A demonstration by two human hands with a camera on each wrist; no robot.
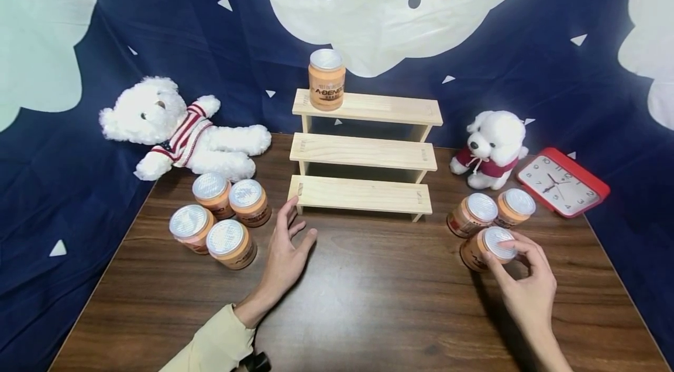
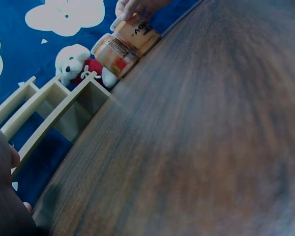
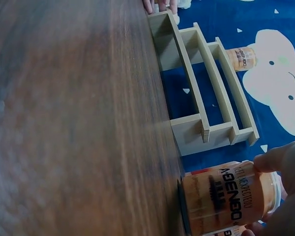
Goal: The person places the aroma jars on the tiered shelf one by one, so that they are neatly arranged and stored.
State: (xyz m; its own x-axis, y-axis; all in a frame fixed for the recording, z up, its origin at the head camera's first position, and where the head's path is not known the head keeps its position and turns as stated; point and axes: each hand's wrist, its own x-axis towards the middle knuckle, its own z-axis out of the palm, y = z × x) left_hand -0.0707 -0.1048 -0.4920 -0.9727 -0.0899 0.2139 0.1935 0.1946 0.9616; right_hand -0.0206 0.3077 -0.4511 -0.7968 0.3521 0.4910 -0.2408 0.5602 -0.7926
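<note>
My right hand (image 1: 529, 284) grips an orange jar (image 1: 475, 253) by the top, thumb and fingers around its silvery lid. In the right wrist view the jar (image 3: 221, 199) shows dark lettering and stands at the tabletop. Two more jars, a left one (image 1: 466, 220) and a right one (image 1: 509, 214), are close behind it. My left hand (image 1: 286, 252) holds nothing; its fingers are spread, with the fingertips by the left end of the lowest step of a wooden three-step shelf (image 1: 363, 193). One jar (image 1: 327, 82) stands on the top step, at its left end.
Several orange jars (image 1: 231, 243) stand grouped left of my left hand. A white teddy bear (image 1: 184, 132) lies behind them. At the right are a white plush dog (image 1: 489, 150) and a red clock (image 1: 563, 182). A blue cloud-patterned cloth (image 1: 174, 27) hangs behind the brown table (image 1: 368, 302).
</note>
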